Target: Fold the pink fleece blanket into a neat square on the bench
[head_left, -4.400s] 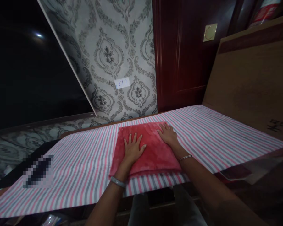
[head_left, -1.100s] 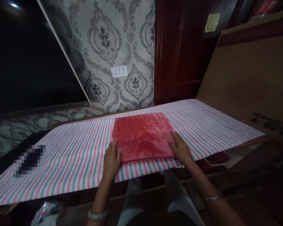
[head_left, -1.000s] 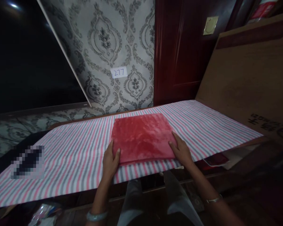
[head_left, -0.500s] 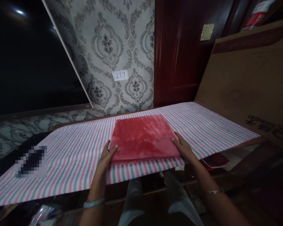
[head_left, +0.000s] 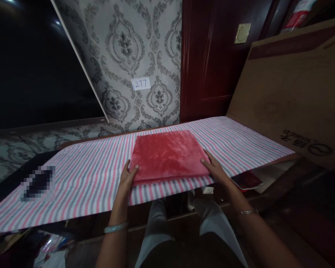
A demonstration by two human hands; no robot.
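Observation:
A folded red plush blanket [head_left: 169,156] lies flat on a cloth with pink, grey and white stripes [head_left: 83,182]. My left hand [head_left: 128,174] holds its left edge near the front corner, thumb on top, the other fingers along the side and partly hidden. At the opposite edge my right hand [head_left: 213,166] has the same grip, its thumb resting on the pile. The blanket's front edge shows more than one layer.
A large cardboard box [head_left: 290,93] leans at the right end of the table. On the left are a dark screen [head_left: 39,67] and a small blurred dark object [head_left: 38,183]. A paper marked 277 [head_left: 141,83] is on the patterned wall. Plastic packaging [head_left: 51,243] lies below the table.
The camera view has shifted slightly, so the whole scene sits a little higher in the picture. Both hands stay at the blanket's sides, and the blanket keeps its folded shape.

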